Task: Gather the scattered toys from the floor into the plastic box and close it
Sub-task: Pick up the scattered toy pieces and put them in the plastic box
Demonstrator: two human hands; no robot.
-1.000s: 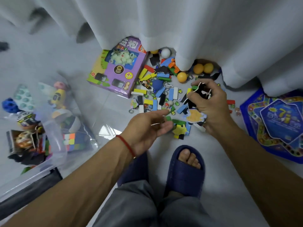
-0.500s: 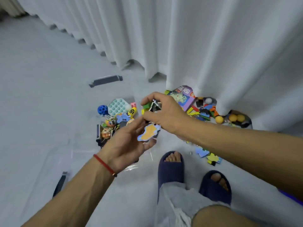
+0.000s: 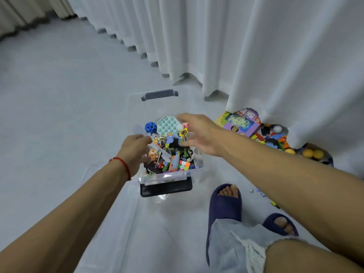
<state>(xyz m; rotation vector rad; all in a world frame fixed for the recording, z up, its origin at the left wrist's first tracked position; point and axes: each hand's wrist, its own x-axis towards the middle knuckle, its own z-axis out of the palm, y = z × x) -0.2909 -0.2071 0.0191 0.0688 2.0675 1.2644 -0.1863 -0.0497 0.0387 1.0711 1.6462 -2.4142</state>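
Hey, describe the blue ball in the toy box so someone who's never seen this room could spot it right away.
Find the clear plastic box on the grey floor in front of the white curtain. Look at its far left corner, just beyond the left hand. The blue ball sits beside the mint bubble-pop toy; it alone is round, deep blue and pitted with holes.

Plastic box (image 3: 169,177) on floor, loose toys (image 3: 275,139) right beside curtain (image 3: 256,56)

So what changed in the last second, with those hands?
Both hands carried pieces from the pile by the curtain over to the plastic box. The right hand and left hand now hang open above it, pieces released. The purple box stayed put.
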